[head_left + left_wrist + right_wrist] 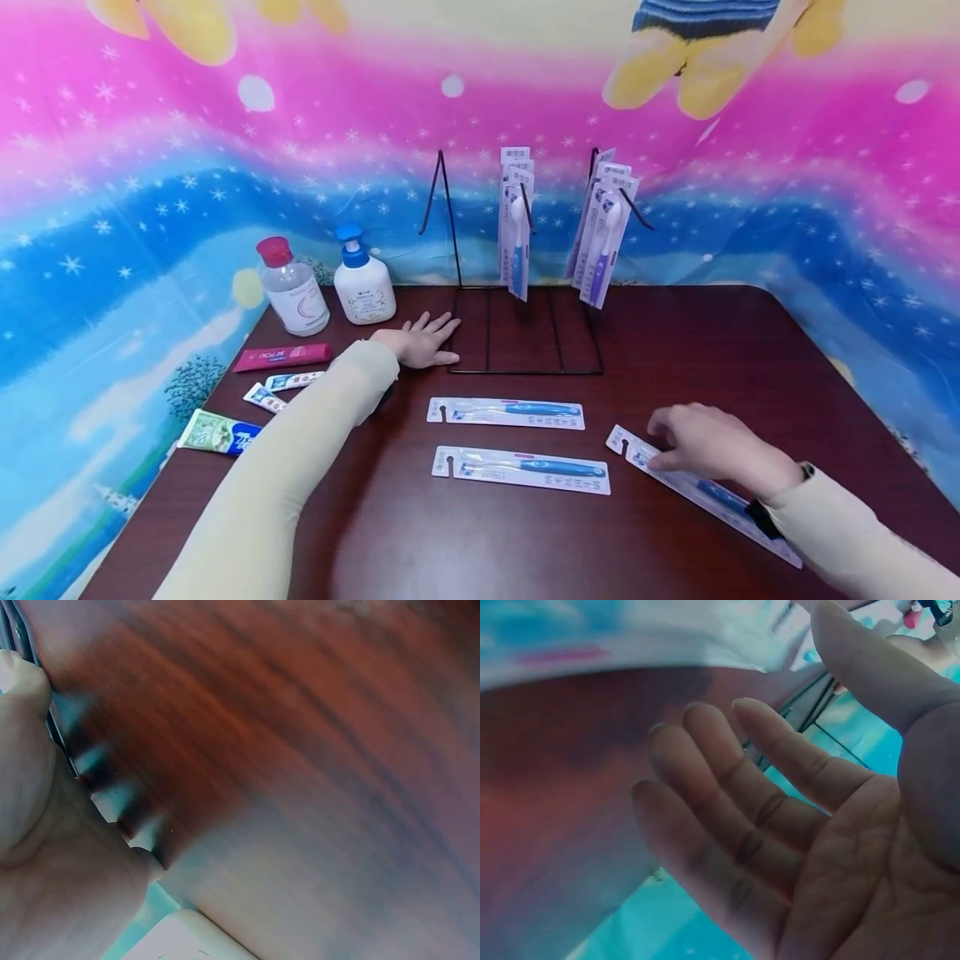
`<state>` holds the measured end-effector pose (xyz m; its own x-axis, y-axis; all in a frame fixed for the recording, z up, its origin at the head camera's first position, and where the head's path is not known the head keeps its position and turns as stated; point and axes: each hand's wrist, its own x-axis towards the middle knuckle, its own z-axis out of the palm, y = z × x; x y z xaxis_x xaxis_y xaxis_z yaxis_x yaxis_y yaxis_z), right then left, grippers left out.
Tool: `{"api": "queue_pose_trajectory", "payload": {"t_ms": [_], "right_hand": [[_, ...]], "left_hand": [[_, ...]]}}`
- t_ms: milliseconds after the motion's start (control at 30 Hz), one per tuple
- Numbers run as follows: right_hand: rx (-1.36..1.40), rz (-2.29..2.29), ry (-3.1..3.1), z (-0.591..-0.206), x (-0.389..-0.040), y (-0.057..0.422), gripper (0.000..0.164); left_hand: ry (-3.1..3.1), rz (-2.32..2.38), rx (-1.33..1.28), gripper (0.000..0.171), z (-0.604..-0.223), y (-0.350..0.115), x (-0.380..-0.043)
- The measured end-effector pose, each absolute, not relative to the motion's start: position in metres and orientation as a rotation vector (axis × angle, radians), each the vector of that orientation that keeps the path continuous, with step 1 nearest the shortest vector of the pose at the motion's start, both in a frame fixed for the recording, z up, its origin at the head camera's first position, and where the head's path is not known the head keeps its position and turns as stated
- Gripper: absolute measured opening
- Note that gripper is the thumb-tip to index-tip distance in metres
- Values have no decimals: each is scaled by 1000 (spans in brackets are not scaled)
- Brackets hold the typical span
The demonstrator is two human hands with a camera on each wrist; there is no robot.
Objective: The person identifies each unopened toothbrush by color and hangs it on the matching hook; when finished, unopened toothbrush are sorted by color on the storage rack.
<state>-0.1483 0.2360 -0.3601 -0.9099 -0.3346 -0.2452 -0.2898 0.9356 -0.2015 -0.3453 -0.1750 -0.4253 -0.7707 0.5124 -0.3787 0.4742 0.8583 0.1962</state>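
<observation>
Watching from a distance, I have the right hand (701,437) over a slim white carded toothbrush pack with a blue-handled brush (720,498), which lies aslant on the glossy dark-red wooden table (750,358). Its fingers are loosely curved and parted, the thumb standing away from them, pinching nothing that I can make out. The left hand (423,340) rests palm down, fingers spread, at the left side of a black wire display rack (487,372).

To lift the card well, I judge, I should bring thumb and fingers onto its two long edges, keep the slot at its far end uncovered and avoid bending it. A light left hand should be enough to steady the rack.

Hand and black wristband (765,518) mask part of the pack, and whether the thumb touches it I cannot tell. The right wrist view shows a pack only blurred and cut off; the left wrist view loses most of the fingers. A cream sleeve (300,450) covers one end of a green, white and blue toothpaste tube (217,432).
</observation>
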Motion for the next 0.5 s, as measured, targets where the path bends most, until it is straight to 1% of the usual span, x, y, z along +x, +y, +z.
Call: {"api": "queue_pose_trajectory", "payload": {"t_ms": [133, 300, 500], "right_hand": [[-461, -225, 2889, -373, -131, 248, 40], [-461, -250, 3015, -384, -117, 253, 34], [-443, -282, 3062, -390, -111, 256, 37]], "left_hand": [[2602, 115, 736, 82, -417, -173, -340], [2606, 57, 728, 78, -405, -169, -332], [2608, 52, 725, 80, -410, -169, -334]]}}
